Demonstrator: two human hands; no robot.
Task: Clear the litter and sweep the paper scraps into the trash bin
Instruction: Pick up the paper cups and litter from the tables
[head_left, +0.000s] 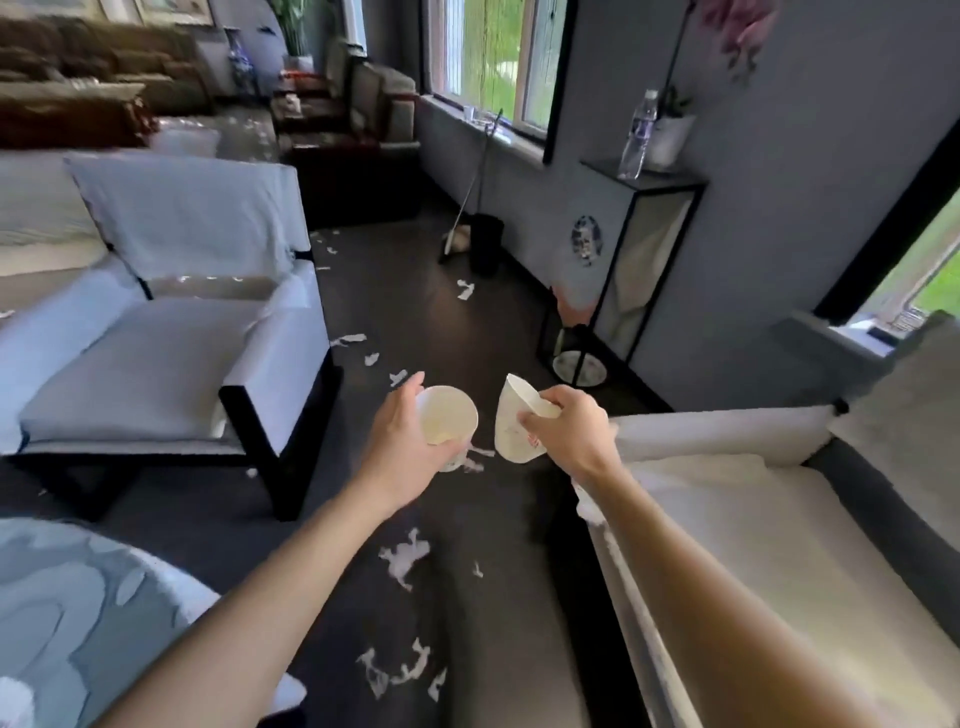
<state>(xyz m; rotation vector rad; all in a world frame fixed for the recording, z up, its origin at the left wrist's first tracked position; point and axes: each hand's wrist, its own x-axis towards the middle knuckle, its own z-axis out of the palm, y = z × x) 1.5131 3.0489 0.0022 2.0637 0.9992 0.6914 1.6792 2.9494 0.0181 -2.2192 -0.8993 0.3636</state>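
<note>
Above a dark floor (467, 312) strewn with white paper scraps (402, 558), the left hand (410, 441) and right hand (569, 431) each grip a light, crushable white paper cup (447, 415) by its side wall.

You can read no text here. The red print on the paper cup (508, 418) in your right hand (569, 435) is blurred; the bottle (639, 134) label likewise.
</note>
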